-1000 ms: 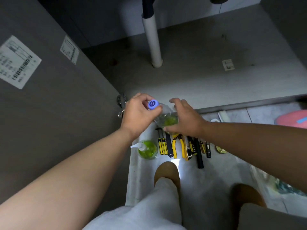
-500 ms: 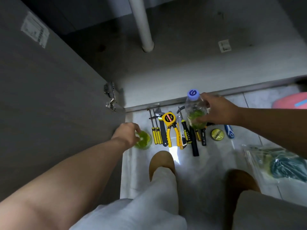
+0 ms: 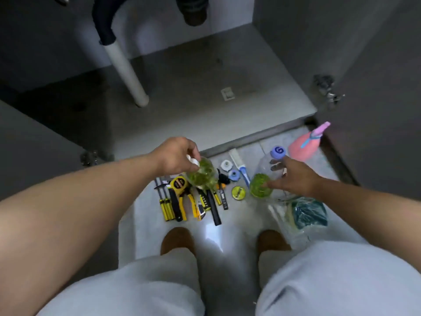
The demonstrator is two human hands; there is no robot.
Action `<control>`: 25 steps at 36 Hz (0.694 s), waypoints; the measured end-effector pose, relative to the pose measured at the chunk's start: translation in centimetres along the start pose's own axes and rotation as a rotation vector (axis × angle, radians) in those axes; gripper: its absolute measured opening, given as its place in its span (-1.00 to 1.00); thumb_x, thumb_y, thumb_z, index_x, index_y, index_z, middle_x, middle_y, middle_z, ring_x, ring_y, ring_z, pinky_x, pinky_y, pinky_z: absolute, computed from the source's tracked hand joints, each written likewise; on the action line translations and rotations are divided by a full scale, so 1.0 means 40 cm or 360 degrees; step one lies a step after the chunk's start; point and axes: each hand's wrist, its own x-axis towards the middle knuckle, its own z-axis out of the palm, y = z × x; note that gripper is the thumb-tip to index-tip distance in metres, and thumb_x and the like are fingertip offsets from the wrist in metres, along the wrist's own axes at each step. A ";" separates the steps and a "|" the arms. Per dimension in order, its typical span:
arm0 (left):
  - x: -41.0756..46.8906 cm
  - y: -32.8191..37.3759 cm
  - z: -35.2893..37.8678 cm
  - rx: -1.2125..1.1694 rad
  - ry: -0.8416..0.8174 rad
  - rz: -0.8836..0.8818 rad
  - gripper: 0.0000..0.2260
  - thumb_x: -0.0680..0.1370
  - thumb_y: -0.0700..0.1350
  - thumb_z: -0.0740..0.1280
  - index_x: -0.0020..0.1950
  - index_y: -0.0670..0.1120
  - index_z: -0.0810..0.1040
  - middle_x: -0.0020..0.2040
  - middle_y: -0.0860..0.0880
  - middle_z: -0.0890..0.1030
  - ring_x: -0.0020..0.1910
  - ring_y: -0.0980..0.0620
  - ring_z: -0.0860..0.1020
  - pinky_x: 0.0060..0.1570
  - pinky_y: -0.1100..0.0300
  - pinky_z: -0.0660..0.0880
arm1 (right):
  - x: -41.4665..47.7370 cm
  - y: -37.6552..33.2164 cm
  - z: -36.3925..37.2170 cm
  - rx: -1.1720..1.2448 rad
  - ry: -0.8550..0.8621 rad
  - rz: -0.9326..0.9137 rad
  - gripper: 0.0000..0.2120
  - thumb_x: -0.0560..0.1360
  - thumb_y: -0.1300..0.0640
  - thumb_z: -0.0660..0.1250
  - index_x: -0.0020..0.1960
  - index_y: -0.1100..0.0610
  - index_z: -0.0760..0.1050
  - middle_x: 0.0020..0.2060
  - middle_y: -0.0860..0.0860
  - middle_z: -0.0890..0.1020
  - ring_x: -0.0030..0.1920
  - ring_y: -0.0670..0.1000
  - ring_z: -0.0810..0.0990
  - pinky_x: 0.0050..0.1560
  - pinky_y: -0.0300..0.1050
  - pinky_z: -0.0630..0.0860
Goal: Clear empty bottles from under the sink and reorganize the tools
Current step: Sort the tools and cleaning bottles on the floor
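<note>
Grey cabinet floor (image 3: 205, 106) up top, tools (image 3: 186, 201) lined on tiles at centre. We see the left hand (image 3: 175, 156) pinching a small green bottle (image 3: 202, 176) by its neck above them, right hand (image 3: 293, 179) grasping the blue-capped bottle (image 3: 265, 169) centre-right. Light, crushable plastic, we reckon: take necks.

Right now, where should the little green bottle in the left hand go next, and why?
Probably carry it right and set it beside the blue-capped bottle. The left hand holds the small green bottle over the tools, while the right hand holds the other one by the pink spray bottle, so bottles seem to gather there.
</note>
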 end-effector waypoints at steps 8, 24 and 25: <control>0.167 0.257 0.068 -0.0042 -0.0017 0.0383 -0.87 0.44 -0.15 0.53 -0.04 -0.02 0.68 -0.07 0.02 0.67 -0.04 0.01 0.60 -0.01 0.15 0.55 | -0.128 0.214 -0.068 0.0362 0.0668 0.0440 -0.36 0.25 -0.07 0.63 0.22 -0.08 0.40 0.09 -0.09 0.57 -0.08 -0.05 0.60 -0.07 -0.12 0.46; 0.433 0.449 0.317 -0.0274 0.0291 0.0302 -0.87 0.47 -0.18 0.46 0.01 -0.08 0.67 -0.02 -0.11 0.67 -0.01 -0.10 0.60 -0.05 0.16 0.49 | 0.062 0.269 -0.108 0.0560 0.0848 0.0874 -0.30 0.36 -0.03 0.57 0.38 0.03 0.31 0.16 0.13 0.62 0.15 0.20 0.61 0.11 0.00 0.54; 0.440 0.454 0.325 -0.0302 0.0312 0.0290 -0.89 0.47 -0.19 0.46 -0.01 -0.08 0.67 -0.03 -0.10 0.67 -0.02 -0.10 0.61 -0.08 0.18 0.46 | 0.073 0.265 -0.106 0.0557 0.0847 0.0892 -0.31 0.36 -0.03 0.56 0.37 0.03 0.30 0.16 0.14 0.62 0.14 0.22 0.61 0.11 0.02 0.55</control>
